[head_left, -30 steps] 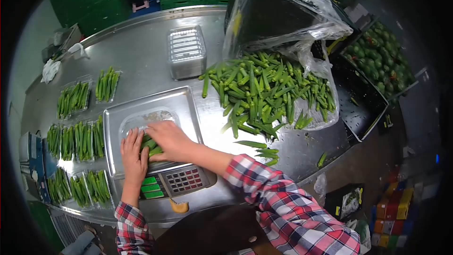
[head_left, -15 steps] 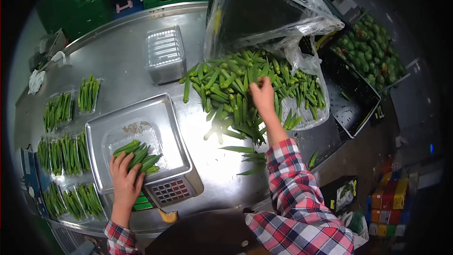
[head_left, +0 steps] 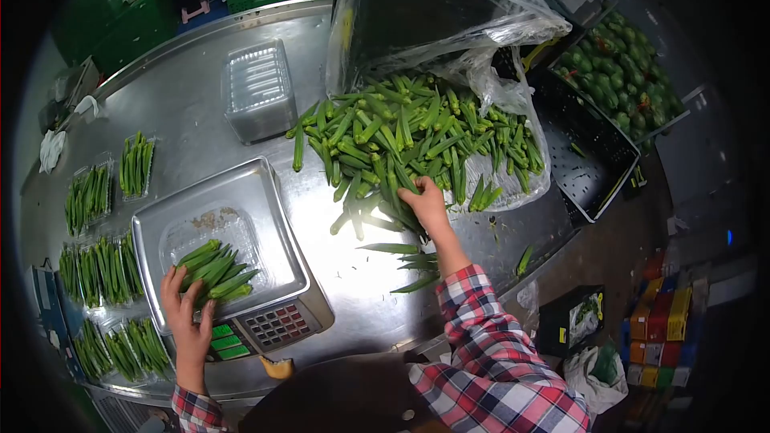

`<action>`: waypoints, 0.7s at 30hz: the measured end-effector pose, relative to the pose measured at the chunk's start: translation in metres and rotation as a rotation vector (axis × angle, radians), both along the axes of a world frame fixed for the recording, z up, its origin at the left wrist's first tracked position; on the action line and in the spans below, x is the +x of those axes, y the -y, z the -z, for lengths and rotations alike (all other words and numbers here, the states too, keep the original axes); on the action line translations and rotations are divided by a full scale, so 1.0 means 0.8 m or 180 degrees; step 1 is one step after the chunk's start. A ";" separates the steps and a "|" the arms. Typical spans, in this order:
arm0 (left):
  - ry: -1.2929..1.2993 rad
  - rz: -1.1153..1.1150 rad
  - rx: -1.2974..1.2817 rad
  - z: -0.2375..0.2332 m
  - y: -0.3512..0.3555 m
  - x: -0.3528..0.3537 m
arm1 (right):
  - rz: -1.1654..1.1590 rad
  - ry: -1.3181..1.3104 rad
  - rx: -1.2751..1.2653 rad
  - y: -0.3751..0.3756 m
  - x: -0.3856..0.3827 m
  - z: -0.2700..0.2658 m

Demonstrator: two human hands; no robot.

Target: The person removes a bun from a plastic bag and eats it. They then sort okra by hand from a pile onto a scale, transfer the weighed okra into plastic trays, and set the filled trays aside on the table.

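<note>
On the scale's metal pan (head_left: pixel 273 273), my left hand (head_left: pixel 186 297) lies against the lower left side of several green okra pods (head_left: pixel 216 269), its fingers spread. My right hand (head_left: pixel 423 199) is at the near edge of the large okra pile (head_left: pixel 417 132), thumb and fingers pinched around okra; how many pods is hidden. A few loose pods (head_left: pixel 413 265) rest on the steel table below that hand. The scale's keypad (head_left: pixel 277 325) and green display face me.
Filled okra trays (head_left: pixel 100 269) stand in groups at the left. Stacked clear trays (head_left: pixel 258 88) are behind the scale. A plastic-lined crate (head_left: pixel 417 24) lies tipped behind the pile. Right of it are a black crate (head_left: pixel 589 144) and a crate of green produce (head_left: pixel 618 72).
My right hand has moved down from the middle of the pile to its near edge. My left hand stays beside the okra on the pan. The whole view has shifted slightly.
</note>
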State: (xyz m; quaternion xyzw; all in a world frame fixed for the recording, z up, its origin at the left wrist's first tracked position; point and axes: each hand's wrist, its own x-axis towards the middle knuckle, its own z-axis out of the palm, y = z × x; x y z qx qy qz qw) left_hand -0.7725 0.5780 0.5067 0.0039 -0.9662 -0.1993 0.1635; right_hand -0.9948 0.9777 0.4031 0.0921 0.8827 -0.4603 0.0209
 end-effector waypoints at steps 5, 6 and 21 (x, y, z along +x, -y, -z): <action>-0.0326 -0.0162 0.0306 -0.008 -0.010 0.005 | 0.0364 0.0027 -0.1791 -0.027 0.009 -0.026; -0.0395 -0.0176 0.0367 -0.011 -0.017 0.005 | 0.0343 -0.0065 -0.1119 -0.031 0.003 -0.024; -0.0386 0.0088 0.0692 -0.016 -0.073 -0.003 | -0.0625 0.1203 -0.3210 -0.041 0.034 -0.066</action>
